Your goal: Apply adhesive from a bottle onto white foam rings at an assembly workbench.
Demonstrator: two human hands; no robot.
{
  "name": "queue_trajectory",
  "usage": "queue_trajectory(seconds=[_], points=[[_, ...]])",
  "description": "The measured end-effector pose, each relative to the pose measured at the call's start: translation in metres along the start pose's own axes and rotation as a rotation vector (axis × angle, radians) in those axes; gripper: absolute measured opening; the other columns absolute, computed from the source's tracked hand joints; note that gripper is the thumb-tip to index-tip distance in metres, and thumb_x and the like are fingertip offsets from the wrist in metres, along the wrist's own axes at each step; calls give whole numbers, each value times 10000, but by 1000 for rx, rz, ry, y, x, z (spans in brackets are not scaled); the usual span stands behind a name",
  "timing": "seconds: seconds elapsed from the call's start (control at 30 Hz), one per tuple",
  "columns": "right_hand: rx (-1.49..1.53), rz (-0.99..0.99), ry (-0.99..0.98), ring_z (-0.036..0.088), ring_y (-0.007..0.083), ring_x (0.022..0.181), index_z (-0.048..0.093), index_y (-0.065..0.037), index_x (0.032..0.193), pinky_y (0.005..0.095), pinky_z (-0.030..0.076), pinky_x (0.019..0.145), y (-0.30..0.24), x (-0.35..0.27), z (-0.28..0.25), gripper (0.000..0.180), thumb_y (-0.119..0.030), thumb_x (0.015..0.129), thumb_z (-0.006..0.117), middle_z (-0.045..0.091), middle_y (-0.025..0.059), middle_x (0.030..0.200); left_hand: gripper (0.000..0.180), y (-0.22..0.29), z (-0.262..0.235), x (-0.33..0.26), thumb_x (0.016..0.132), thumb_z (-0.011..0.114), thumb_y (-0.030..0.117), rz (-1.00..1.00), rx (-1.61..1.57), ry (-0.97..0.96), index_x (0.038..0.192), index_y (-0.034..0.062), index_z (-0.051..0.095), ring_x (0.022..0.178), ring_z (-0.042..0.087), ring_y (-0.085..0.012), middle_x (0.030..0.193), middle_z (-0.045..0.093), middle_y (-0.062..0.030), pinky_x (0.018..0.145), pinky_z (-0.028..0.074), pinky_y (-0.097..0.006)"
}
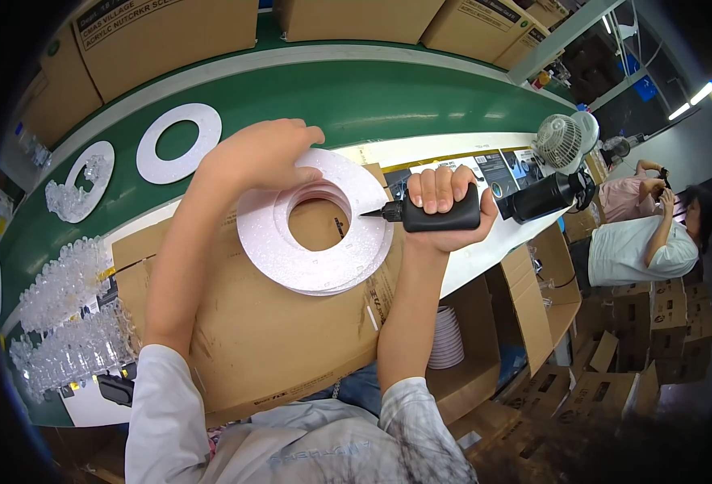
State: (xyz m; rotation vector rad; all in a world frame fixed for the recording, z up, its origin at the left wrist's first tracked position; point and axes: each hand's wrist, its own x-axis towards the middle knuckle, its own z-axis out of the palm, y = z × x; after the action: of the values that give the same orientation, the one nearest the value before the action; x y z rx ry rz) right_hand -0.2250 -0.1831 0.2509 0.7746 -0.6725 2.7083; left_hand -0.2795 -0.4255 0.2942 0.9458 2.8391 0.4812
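Observation:
My right hand (444,202) is wrapped round a black squeeze bottle (448,211), tipped on its side. Its thin nozzle points left, with the tip over the right part of a speckled white ring (364,242). That flat ring tops a small stack of similar rings, slightly out of line, on a brown cardboard sheet (291,339). At the stack's far left edge, my left hand (279,149) grips the top ring, thumb near the central hole and fingers curved toward the far rim. Part of the ring is hidden under that hand.
Another white ring (150,149) lies on the green table (291,93); one farther left (106,177) bears clear plastic pieces. Rows of clear pieces (73,290) stand at left. At right are a fan (560,141), a black cylinder (541,198) and an open carton (477,379) holding stacked rings. Two people are beyond.

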Motion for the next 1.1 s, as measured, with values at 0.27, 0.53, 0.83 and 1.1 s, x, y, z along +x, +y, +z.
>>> queue_trajectory(seconds=[0.27,0.53,0.83,1.1], points=[[-25,14,2,387,137,497,447,-103,698,309,361,541,1,1,-1,375,-412,903,388,440,16,567,466,1,-10,-3,785,705,324,-93,54,-113,1129,21,622,985,622,-355,1042,658,-194,859,496,-416],[38,-71,22,379,142,492,441,-108,706,302,342,534,-18,3,-9,455,-492,936,361,438,22,559,465,-1,-16,-7,745,742,252,-125,7,-92,1124,3,636,974,642,-348,1028,678,-203,862,510,-402],[0,-35,19,376,141,467,431,-108,684,300,342,508,-19,3,-10,466,-507,914,363,439,17,542,368,-7,-7,-3,748,748,263,-78,5,-26,1018,26,672,895,657,-323,953,690,-166,797,523,-409],[-47,-36,43,388,149,462,430,-106,684,303,351,497,-18,3,-9,388,-455,847,390,445,22,534,371,-7,-6,-2,749,750,262,-87,10,-11,1029,30,674,907,656,-319,972,689,-165,801,526,-401]])
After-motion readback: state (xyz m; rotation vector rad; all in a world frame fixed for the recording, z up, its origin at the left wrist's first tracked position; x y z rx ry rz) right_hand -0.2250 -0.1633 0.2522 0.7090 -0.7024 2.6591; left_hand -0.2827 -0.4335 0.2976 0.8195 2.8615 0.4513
